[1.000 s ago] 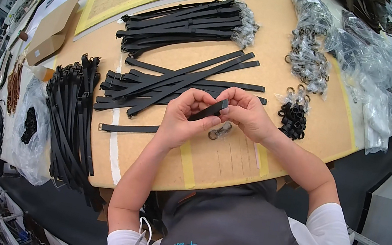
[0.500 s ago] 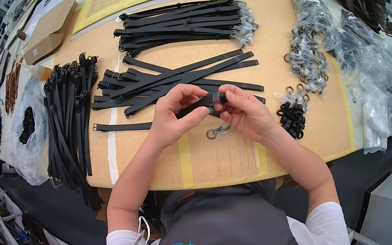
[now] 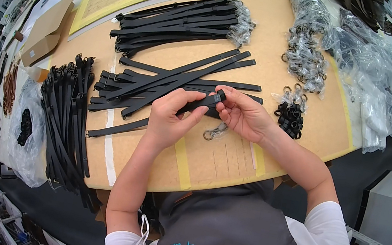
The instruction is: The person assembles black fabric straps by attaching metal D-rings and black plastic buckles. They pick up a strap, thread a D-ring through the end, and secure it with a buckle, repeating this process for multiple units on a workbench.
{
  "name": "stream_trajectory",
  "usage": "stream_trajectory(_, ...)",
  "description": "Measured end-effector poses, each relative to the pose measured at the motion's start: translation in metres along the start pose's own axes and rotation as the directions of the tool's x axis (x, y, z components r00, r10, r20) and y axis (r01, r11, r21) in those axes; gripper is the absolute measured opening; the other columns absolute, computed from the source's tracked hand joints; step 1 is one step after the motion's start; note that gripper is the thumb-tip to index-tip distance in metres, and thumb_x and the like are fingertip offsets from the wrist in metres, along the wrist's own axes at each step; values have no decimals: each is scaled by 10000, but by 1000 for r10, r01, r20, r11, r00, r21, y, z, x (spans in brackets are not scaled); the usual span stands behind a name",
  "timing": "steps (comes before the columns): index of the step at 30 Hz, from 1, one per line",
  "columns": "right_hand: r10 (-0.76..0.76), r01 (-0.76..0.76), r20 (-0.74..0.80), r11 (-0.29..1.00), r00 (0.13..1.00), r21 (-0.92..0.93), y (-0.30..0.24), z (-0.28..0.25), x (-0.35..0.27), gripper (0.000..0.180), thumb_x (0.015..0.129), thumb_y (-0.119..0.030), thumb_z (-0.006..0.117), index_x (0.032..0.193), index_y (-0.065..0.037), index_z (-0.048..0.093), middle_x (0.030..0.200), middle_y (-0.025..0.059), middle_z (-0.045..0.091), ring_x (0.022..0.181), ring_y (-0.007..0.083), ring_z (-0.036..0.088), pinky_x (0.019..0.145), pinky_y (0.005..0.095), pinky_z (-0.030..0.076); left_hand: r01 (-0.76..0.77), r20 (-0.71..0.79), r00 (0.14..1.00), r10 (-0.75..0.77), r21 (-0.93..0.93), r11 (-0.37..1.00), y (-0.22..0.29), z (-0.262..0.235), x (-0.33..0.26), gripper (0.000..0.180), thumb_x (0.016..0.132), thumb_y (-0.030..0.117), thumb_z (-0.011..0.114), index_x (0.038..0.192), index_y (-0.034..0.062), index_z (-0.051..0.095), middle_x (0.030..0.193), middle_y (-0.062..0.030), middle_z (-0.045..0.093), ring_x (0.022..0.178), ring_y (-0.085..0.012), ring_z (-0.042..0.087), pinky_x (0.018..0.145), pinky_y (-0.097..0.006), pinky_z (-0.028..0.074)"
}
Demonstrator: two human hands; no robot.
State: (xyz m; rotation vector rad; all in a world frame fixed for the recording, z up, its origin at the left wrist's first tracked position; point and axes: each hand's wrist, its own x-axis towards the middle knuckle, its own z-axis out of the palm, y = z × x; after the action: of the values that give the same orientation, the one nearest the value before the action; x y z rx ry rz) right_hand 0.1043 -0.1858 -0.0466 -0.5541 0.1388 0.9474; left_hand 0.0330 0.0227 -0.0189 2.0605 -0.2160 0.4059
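Note:
My left hand (image 3: 172,113) pinches a black strap (image 3: 198,104) between thumb and fingers, close to the strap's tip. The rest of that strap runs down-left under the hand, and a buckle end (image 3: 89,133) lies on the table in line with it. At the tip is a small black loop (image 3: 221,95), which my right hand (image 3: 245,114) grips with thumb and forefinger. Whether the loop is around the strap or only against its end, I cannot tell. Below the hands lies a plastic-wrapped metal clasp (image 3: 213,132). Several loose black straps (image 3: 172,79) cross each other behind my left hand.
A pile of similar black loops (image 3: 289,122) lies to the right, below plastic-wrapped metal clasps (image 3: 308,58). Bundled straps (image 3: 177,22) with wrapped clasps lie at the back; more straps (image 3: 68,110) hang over the table's left front edge. Clear plastic bags (image 3: 377,76) fill the far right.
The loop has turned and shifted slightly upward at the strap's tip, and my right fingers have tilted with it. My left hand keeps its pinch. The whole view has shifted a little.

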Motion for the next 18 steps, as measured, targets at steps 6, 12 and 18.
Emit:
stream_trajectory(6, -13, 8, -39, 992, 999, -123, 0, 1, 0, 223, 1016, -183, 614, 1202, -61, 620, 965, 19, 682, 843, 85, 695, 728, 200, 593, -29, -16, 999, 30, 68, 997, 2, 0, 0, 247, 777, 46, 812, 1015, 36, 746, 732, -8, 618, 536, -59, 451, 460, -228, 322)
stream_trajectory(12, -78, 70, -12, 946, 997, -318, 0, 0, 0, 230, 1022, -184, 604, 1219, -65, 622, 987, 8, 670, 859, 74, 680, 761, 205, 573, -79, -31, 996, 81, 71, 994, 0, 1, 0, 256, 762, 33, 816, 1010, 39, 749, 724, -2, 616, 527, -52, 440, 451, -224, 311)
stream_trajectory(18, -187, 177, 36, 821, 982, -542, 0, 2, -2, 222, 1023, -146, 587, 1218, -59, 647, 1004, 2, 680, 871, 61, 673, 787, 211, 551, -62, 21, 998, 60, 108, 992, 4, -3, -1, 240, 781, 44, 807, 1011, 31, 740, 783, -45, 663, 577, -115, 551, 481, -253, 403)
